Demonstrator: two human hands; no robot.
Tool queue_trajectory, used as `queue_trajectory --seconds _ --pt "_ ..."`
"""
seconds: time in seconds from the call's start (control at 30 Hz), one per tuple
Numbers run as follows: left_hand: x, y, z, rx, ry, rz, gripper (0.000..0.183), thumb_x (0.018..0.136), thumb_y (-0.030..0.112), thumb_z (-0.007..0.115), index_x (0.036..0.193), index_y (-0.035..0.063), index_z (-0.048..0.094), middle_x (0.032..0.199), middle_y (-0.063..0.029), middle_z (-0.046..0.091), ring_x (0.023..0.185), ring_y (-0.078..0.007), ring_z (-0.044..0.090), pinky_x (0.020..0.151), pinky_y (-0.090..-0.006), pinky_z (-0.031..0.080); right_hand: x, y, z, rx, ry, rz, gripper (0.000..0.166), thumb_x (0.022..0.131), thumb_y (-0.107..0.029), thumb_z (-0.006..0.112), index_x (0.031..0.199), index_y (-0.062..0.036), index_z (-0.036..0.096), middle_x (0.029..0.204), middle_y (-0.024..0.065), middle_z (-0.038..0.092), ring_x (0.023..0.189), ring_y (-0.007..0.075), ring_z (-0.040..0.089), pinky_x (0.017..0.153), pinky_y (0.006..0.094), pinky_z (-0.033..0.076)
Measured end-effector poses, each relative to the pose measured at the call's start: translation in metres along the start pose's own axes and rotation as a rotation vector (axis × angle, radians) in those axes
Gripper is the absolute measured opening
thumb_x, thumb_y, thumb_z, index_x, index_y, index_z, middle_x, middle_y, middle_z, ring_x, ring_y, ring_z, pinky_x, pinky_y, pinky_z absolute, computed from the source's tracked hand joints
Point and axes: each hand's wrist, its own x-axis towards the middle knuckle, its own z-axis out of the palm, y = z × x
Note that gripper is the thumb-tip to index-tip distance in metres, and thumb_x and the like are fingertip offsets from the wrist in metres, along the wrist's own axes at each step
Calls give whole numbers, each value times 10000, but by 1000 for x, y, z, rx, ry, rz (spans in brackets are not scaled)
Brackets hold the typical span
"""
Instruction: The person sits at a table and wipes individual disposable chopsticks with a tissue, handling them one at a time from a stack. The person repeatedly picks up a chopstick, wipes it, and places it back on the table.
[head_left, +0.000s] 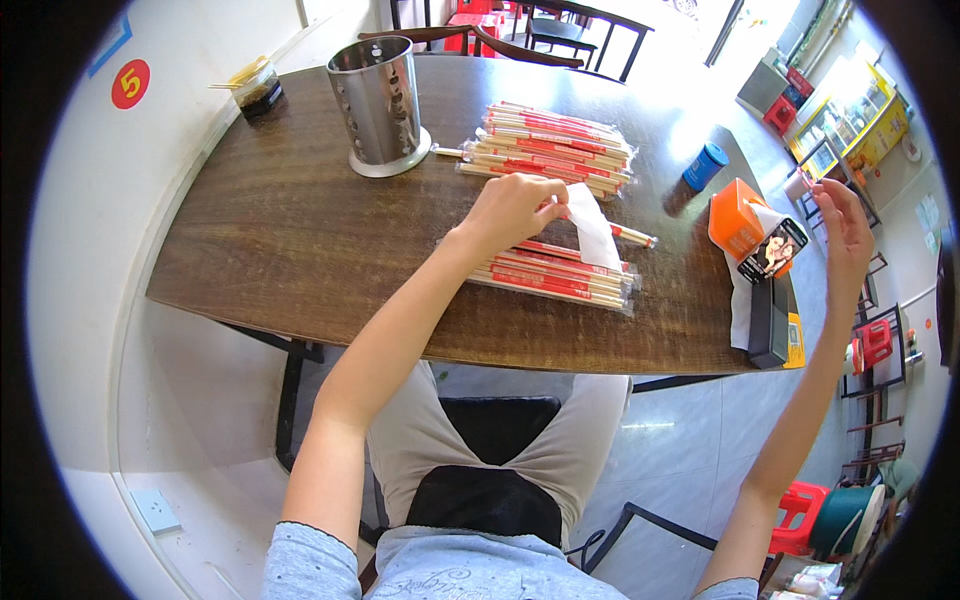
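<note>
My left hand (517, 208) pinches a strip of white tissue (594, 229) between thumb and fingers. The tissue hangs over a near row of paper-banded chopsticks in clear wrappers (555, 279). One wrapped pair (634, 235) lies just beyond that row, partly hidden by the tissue. Farther back is a larger pile of wrapped chopsticks (555, 150). At the right my right hand (847, 221) is raised with loosely bent fingers and nothing visible in it. Closest to it are an orange tissue box (735, 217) and a smartphone (774, 250) with a lit screen, leaning against the box.
A perforated metal utensil holder (379, 105) stands at the back left of the wooden table (300, 247). Behind it, a small condiment container (257, 88) sits by the wall. A blue canister (705, 166) and a dark box (769, 322) occupy the right side.
</note>
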Motion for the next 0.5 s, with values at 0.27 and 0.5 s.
queue_trajectory --seconds 0.27,0.5 --pt "3 3 1 -17 -5 -1 197 798 281 633 897 110 628 790 -100 662 741 -214 656 669 -318 498 -49 -34 121 -403 -358 -401 301 724 -122 663 1011 -74 585 990 70 608 919 197 568 810 329 434" --pt "4 0 -1 2 11 -10 172 802 263 628 878 109 633 782 -86 661 729 -204 652 648 -313 496 -33 91 12 -713 -51 -78 563 656 -188 724 1146 -30 497 1110 127 542 1042 297 505 866 387 401"
